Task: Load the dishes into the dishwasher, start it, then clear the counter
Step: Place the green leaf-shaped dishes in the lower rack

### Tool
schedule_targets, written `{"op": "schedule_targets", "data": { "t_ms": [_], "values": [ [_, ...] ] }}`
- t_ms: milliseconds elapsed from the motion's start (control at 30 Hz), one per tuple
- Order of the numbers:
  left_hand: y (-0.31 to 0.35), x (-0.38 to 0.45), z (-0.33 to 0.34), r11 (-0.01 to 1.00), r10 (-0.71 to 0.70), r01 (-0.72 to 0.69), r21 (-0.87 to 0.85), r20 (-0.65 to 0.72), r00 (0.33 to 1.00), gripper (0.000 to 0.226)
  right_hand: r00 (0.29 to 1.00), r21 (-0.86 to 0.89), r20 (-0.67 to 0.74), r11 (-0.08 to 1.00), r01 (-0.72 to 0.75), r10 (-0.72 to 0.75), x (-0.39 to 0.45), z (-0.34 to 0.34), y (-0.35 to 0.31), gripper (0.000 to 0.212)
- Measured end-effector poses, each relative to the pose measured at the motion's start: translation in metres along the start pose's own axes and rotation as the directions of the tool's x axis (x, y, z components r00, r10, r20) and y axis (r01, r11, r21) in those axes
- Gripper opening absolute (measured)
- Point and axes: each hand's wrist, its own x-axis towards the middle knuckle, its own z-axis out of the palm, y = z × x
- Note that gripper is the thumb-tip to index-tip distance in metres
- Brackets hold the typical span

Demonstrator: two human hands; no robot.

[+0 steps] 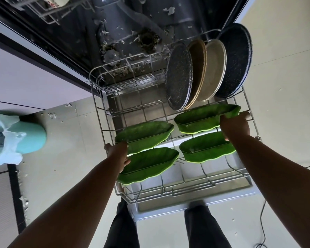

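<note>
View: looking straight down past two bare forearms at an open dishwasher.
Rack (104,122): grey wire lower rack pulled out over the dropped door (195,210).
Green dishes: four leaf-shaped dishes tilted in the rack, two by two: far left (147,133), near left (150,163), far right (204,117), near right (208,147).
Plates: four stand on edge at the rack's far right: speckled dark (179,76), tan (197,65), cream (215,68), large speckled dark (236,59).
Left hand (119,154): at the rack's left edge, fingers curled round the near left dish's rim.
Right hand (235,126): fingers clamped on the far right dish's right end.
Tub (132,24): dark floor littered with pale scraps.
Floor (64,158): pale tiles; a mint bin with a bag (16,136) stands to the left; a black cable (261,221) lies to the right.
</note>
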Motion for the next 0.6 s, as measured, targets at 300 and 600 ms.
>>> {"op": "schedule_targets", "data": {
  "t_ms": [300,600],
  "values": [
    [-0.033,-0.057,-0.045,0.020,0.707,-0.632,0.775,0.435,0.557,0.062,0.805,-0.565,0.189,0.608,0.558,-0.563,-0.108,0.011,0.021,0.069],
    [-0.005,-0.117,-0.146,-0.333,0.639,-0.674,0.660,0.683,0.354,0.087,0.606,-0.533,0.448,0.347,0.771,-0.657,-0.265,0.016,-0.030,0.083]
  ]
}}
